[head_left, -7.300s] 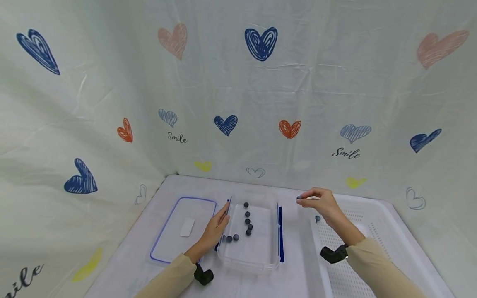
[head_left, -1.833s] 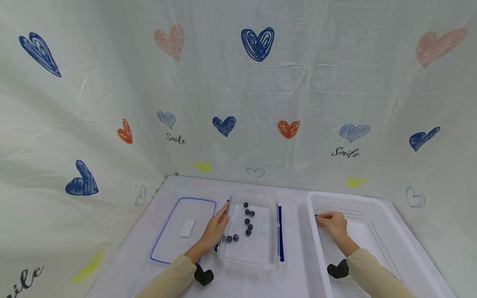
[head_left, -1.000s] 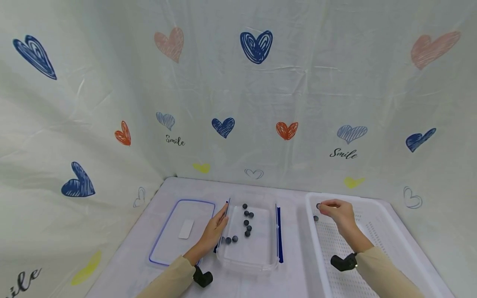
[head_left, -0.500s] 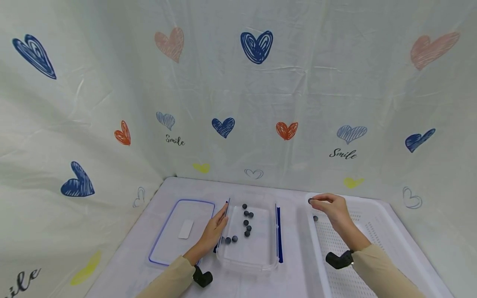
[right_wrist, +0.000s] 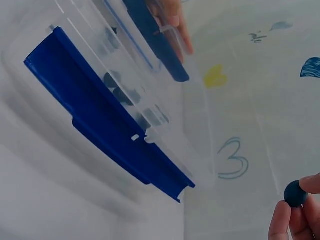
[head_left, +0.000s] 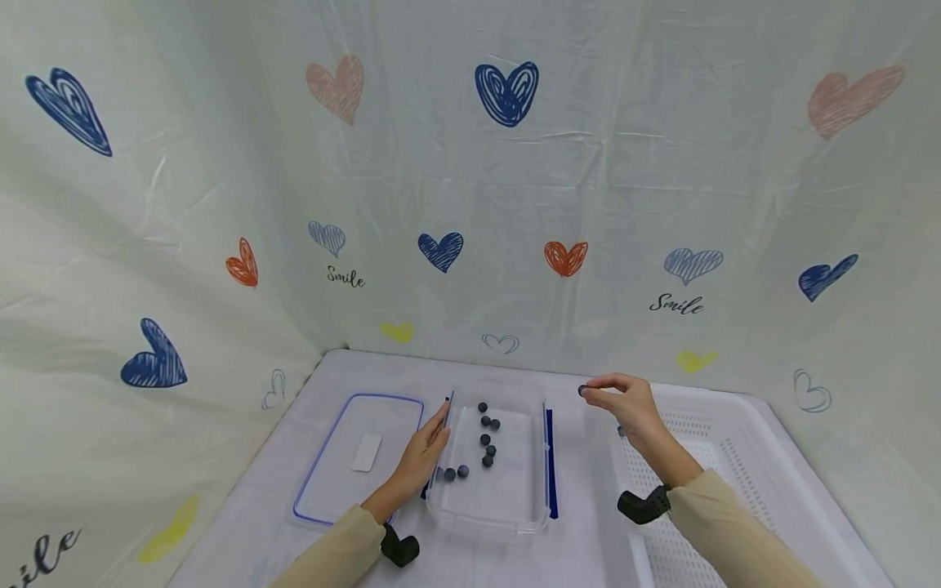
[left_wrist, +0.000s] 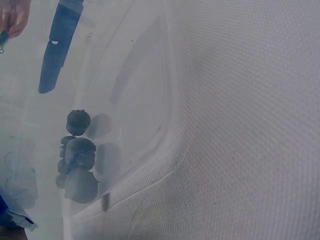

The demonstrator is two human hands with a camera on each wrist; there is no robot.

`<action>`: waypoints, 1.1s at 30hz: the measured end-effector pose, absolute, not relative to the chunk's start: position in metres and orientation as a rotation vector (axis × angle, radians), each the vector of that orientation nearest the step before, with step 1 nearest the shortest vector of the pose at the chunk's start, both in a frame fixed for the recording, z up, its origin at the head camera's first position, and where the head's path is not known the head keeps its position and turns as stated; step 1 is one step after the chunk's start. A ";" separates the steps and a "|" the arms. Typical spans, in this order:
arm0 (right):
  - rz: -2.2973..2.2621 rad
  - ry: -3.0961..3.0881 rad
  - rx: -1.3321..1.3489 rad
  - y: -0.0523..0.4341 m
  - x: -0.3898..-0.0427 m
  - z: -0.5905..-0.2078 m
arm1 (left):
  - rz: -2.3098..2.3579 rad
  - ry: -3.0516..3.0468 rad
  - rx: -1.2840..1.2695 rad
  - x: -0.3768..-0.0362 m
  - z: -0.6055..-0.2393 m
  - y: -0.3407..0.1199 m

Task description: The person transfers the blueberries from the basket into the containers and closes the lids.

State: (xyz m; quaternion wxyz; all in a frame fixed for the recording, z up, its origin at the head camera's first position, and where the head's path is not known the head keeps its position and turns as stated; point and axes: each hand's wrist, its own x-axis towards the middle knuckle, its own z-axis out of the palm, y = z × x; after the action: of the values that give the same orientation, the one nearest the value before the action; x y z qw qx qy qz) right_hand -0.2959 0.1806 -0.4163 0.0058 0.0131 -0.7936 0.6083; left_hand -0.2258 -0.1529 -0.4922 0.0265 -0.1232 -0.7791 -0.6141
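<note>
Fingers [head_left: 604,393] of your right hand [head_left: 623,406] pinch a small dark ball [head_left: 582,390], with the clear box [head_left: 488,508] just left of them. Carry it over the box wall, then let go low (balls roll). Your left hand [head_left: 424,452] rests flat on the box's left side.

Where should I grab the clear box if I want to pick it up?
Grip the clear box by its two long sides, at the blue clips, coming down from above with one hand on each. It is wide, open on top, and holds loose dark balls, so keeping it level probably stops them rolling.
</note>
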 end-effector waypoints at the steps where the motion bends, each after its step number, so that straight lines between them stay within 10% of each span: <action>1: 1.905 -2.487 0.043 0.177 -0.296 -0.416 | -1.896 -2.406 -0.381 -0.226 -0.492 -0.153; 33: 1.865 -2.601 0.112 0.107 -0.290 -0.445 | -1.874 -2.392 -0.383 -0.243 -0.525 -0.157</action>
State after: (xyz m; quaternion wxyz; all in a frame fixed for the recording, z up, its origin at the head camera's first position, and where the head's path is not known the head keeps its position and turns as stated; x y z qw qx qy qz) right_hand -0.2896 0.1070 -0.4449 -0.0304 0.0349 -0.8119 0.5820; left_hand -0.2426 -0.1572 -0.5254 0.0394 -0.1249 -0.7804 -0.6114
